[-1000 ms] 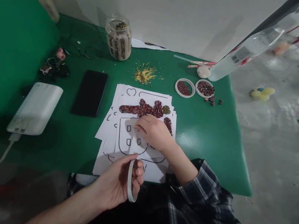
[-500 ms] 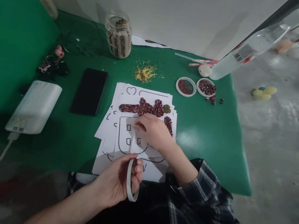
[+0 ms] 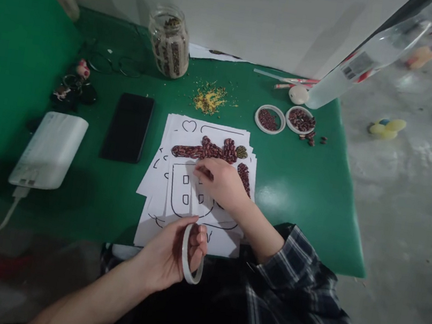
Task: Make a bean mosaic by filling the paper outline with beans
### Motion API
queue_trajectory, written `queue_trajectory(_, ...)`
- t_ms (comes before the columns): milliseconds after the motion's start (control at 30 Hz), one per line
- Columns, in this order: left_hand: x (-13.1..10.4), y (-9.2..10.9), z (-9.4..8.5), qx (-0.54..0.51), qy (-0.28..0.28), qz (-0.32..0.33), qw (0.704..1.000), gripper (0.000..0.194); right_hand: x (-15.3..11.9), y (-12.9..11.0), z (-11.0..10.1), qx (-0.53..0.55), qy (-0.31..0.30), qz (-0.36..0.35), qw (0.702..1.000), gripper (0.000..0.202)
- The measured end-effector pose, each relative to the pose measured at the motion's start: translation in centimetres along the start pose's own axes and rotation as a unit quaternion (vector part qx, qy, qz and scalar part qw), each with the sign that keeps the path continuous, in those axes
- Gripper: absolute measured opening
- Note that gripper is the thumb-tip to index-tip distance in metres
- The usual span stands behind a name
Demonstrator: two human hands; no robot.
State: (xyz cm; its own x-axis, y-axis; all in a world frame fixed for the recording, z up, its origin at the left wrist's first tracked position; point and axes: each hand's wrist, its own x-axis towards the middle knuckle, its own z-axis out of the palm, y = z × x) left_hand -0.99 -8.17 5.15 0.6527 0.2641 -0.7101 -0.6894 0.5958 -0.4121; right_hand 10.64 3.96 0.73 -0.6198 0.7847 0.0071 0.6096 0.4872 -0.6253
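My left hand (image 3: 170, 252) is at the table's front edge, its fingers closed on a shallow white jar lid (image 3: 187, 252). The lid stands tilted nearly edge-on, so what lies inside is hidden. My right hand (image 3: 221, 182) is over the paper sheets (image 3: 150, 212), thumb and fingertips pinched just below a row of dark red beans (image 3: 189, 151); anything between the fingertips is too small to make out. The top sheet bears a black line drawing with small squares. Small green beans (image 3: 241, 152) and smaller red beans (image 3: 243, 177) fill parts near my right hand.
Two white lids hold small red beans (image 3: 267, 120) and larger red beans (image 3: 301, 120); a few lie loose alongside. Yellow grains (image 3: 210, 100) are scattered behind the paper. Around them stand a glass jar (image 3: 171, 44), plastic bottle (image 3: 349, 73), black phone (image 3: 127, 127) and white power bank (image 3: 50, 151).
The view has tilted slightly, and the table contents appear a little higher. My left hand has turned the lid slightly. My right hand stays at nearly the same spot over the drawing.
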Motion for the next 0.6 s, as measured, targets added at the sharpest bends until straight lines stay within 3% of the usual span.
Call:
queue_trajectory(267, 0.31, 0.29, 0.28, 0.005, 0.037, 0.011, 0.999, 0.034, -0.01, 0.01, -0.03, -0.010, -0.004, -0.007, 1.000, 0.012)
queue_trajectory(600, 0.37, 0.41, 0.32, -0.006, 0.038, 0.009, 0.999, 0.034, -0.09, 0.18, -0.23, 0.011, -0.020, -0.034, 0.999, 0.013)
